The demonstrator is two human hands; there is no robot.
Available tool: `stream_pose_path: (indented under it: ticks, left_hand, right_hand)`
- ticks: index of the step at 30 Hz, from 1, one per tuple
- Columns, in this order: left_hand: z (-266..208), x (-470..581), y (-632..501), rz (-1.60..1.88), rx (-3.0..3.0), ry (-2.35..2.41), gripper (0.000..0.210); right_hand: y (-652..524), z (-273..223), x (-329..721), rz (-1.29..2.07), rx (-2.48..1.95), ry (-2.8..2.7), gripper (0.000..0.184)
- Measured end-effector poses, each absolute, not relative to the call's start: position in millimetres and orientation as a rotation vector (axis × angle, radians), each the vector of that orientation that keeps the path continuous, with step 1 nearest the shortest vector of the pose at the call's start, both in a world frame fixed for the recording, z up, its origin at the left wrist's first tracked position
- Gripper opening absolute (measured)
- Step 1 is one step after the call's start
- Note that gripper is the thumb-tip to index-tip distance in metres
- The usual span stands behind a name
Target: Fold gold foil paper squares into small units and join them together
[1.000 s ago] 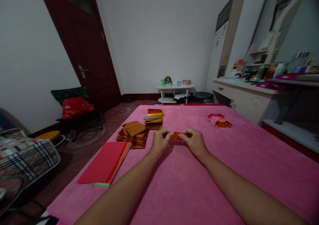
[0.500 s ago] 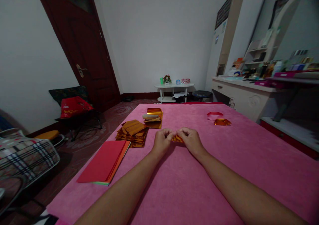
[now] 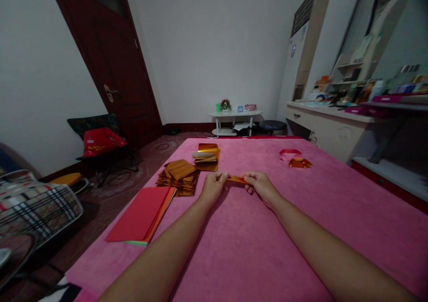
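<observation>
A narrow folded piece of gold foil paper [image 3: 237, 179] spans the gap between my hands, above the pink cloth. My left hand [image 3: 213, 187] pinches its left end. At the other end, my right hand [image 3: 261, 187] grips it between thumb and fingers. Left of my hands lies an uneven stack of gold paper [image 3: 180, 177]. Behind that stack is a second pile of shiny gold paper [image 3: 207, 150], with a pale rounded object [image 3: 201, 155] on it. A folded gold paper piece [image 3: 300, 162] rests to the right, beside a pink ribbon loop [image 3: 290, 152].
Red and other coloured sheets [image 3: 142, 215] lie at the left edge of the pink-covered table [image 3: 254, 248]. Beyond the table stand a small white side table [image 3: 234, 113] and a round dark stool [image 3: 272, 125]. A folding chair [image 3: 95, 119] with a red bag is at left.
My hands have moved apart, and more of the gold paper shows between them as a flat strip. The view has shifted slightly.
</observation>
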State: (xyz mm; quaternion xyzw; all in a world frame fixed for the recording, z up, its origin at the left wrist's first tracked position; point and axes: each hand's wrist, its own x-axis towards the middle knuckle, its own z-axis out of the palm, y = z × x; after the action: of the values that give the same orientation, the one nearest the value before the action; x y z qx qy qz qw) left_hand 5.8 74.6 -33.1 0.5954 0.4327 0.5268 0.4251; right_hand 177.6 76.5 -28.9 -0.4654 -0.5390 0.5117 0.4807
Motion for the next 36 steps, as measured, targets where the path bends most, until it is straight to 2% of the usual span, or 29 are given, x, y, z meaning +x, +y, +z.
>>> stream_pose_path:
  ticks: [8, 17, 21, 30, 33, 36]
  left_hand:
    - [-27, 11, 68, 1.312, 1.379, 1.084, 0.035]
    - [-29, 10, 70, 1.335, 1.412, 1.099, 0.028]
    - [-32, 9, 72, 1.31, 1.5, 1.113, 0.026]
    - [-33, 9, 72, 1.299, 1.715, 1.327, 0.024]
    - [-31, 10, 69, 1.346, 1.787, 1.396, 0.025]
    - [-29, 11, 67, 1.305, 1.861, 1.472, 0.026]
  right_hand:
    - [74, -22, 182, 1.347, -1.089, -1.391, 0.026]
    - [73, -25, 179, 1.222, -1.14, -1.479, 0.029]
    - [72, -27, 176, 1.094, -1.184, -1.588, 0.031]
    - [70, -32, 170, 0.573, -1.14, -1.823, 0.025]
    - [76, -35, 174, 0.558, -1.277, -1.692, 0.033]
    - [78, -36, 176, 0.609, -1.337, -1.631, 0.028]
